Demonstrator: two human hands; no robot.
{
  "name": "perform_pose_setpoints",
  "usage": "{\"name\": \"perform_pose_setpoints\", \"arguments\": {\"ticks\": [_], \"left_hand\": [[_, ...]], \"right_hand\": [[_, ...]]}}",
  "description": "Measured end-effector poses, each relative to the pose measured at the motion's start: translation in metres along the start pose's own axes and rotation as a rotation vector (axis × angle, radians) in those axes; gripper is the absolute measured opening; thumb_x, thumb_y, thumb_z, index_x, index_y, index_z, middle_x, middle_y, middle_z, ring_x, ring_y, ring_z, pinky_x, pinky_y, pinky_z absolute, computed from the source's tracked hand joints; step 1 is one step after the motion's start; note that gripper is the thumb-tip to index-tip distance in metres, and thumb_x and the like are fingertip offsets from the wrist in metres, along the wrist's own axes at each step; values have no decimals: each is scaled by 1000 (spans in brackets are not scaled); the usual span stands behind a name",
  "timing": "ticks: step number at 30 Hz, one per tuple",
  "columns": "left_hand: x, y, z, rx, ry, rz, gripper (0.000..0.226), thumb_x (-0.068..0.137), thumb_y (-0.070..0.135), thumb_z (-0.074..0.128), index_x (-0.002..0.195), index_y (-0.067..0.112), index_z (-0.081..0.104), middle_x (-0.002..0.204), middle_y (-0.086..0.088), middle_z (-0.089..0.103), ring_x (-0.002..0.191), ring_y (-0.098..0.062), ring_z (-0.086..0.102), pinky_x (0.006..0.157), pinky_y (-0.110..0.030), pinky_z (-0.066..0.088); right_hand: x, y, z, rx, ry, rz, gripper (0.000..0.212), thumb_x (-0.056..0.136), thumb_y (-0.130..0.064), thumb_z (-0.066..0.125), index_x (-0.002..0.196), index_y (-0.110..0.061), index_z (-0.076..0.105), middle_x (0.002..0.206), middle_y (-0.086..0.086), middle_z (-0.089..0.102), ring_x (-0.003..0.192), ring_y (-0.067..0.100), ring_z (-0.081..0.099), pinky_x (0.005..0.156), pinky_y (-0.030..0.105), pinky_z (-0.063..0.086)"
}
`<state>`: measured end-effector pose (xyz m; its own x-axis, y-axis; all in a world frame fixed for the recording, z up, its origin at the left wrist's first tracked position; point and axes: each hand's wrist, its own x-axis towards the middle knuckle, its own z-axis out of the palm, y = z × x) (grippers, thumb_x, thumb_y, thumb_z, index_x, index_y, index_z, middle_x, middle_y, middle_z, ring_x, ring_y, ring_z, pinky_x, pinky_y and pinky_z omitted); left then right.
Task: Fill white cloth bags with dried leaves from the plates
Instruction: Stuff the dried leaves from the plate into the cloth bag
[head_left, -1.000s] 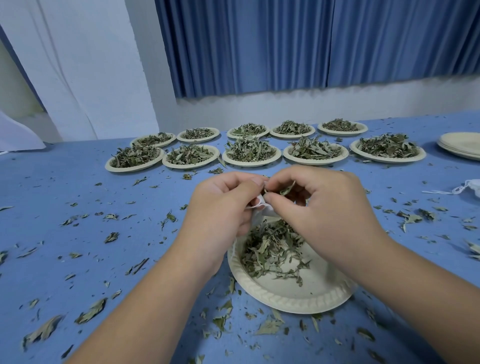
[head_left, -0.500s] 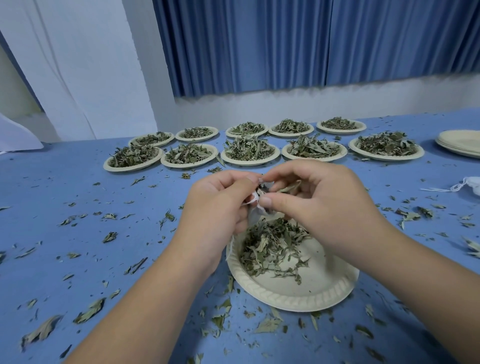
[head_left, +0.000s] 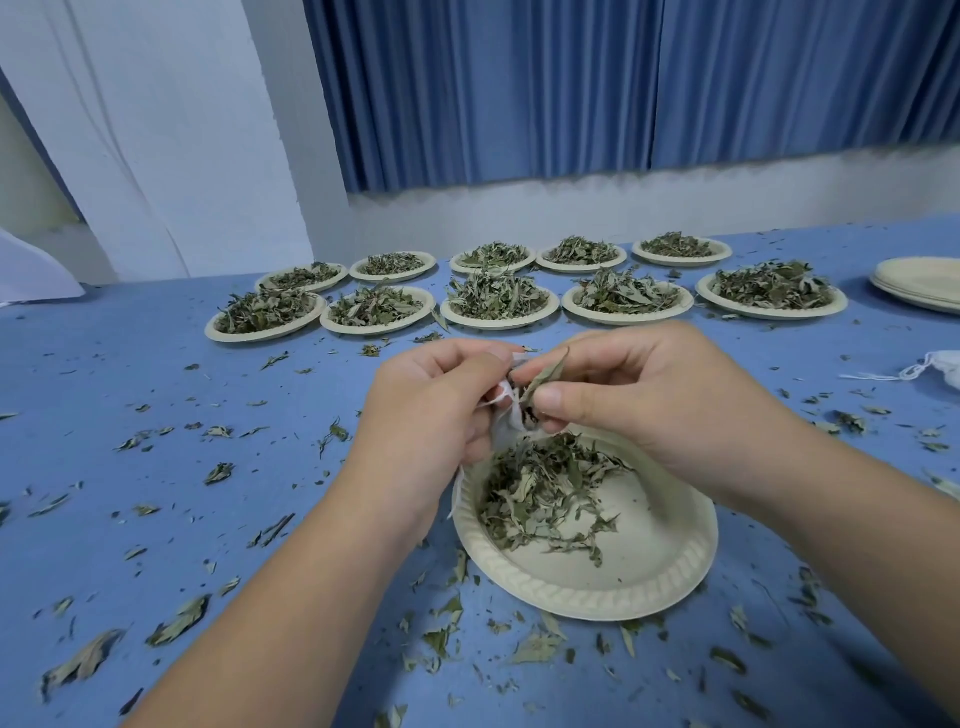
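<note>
A small white cloth bag hangs above the far edge of the near paper plate, mostly hidden behind my fingers. My left hand pinches the bag's mouth. My right hand pinches a few dried leaves at that mouth, fingertips touching the bag. A loose pile of dried leaves lies on the left half of the near plate.
Several paper plates heaped with leaves stand in two rows at the back of the blue table. Empty stacked plates sit at far right, and another white bag lies at the right edge. Leaf bits litter the table.
Both hands stay at the bag above the plate. My right fingers have shifted a little, and a long leaf now sticks up between them at the bag's mouth.
</note>
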<state>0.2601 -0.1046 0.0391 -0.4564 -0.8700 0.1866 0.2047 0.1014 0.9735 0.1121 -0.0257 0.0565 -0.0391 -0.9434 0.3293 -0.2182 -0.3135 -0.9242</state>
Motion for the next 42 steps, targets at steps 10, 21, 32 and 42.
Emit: {"name": "perform_pose_setpoints", "arguments": {"ticks": [10,21,32,42], "left_hand": [[-3,1,3,-28,-34,-5,17,93,9,59,81,9,72,48,4,46,35,-6,24,35,-15,27],[-3,2,4,-64,-71,-29,17,92,8,59,80,8,72,52,1,46,35,-5,25,34,-16,24],[-6,6,4,-61,-129,-31,15,93,9,56,85,4,68,56,-3,46,36,-5,24,35,-15,24],[-11,13,4,-6,-189,-18,15,91,6,58,88,-2,70,55,-2,51,36,-5,27,37,-15,25]], "right_hand": [[0,5,6,-251,215,-109,13,74,-9,79,74,-19,71,71,1,70,64,14,66,59,22,53],[0,6,6,-501,223,-180,8,75,-15,78,74,-23,78,69,-9,66,60,-2,52,57,8,36],[7,6,-4,-335,222,93,32,63,-37,82,89,-29,67,94,-7,64,72,10,61,69,24,47],[8,5,3,-22,76,239,15,75,-2,70,89,-7,71,71,3,68,58,11,64,55,23,52]]}}
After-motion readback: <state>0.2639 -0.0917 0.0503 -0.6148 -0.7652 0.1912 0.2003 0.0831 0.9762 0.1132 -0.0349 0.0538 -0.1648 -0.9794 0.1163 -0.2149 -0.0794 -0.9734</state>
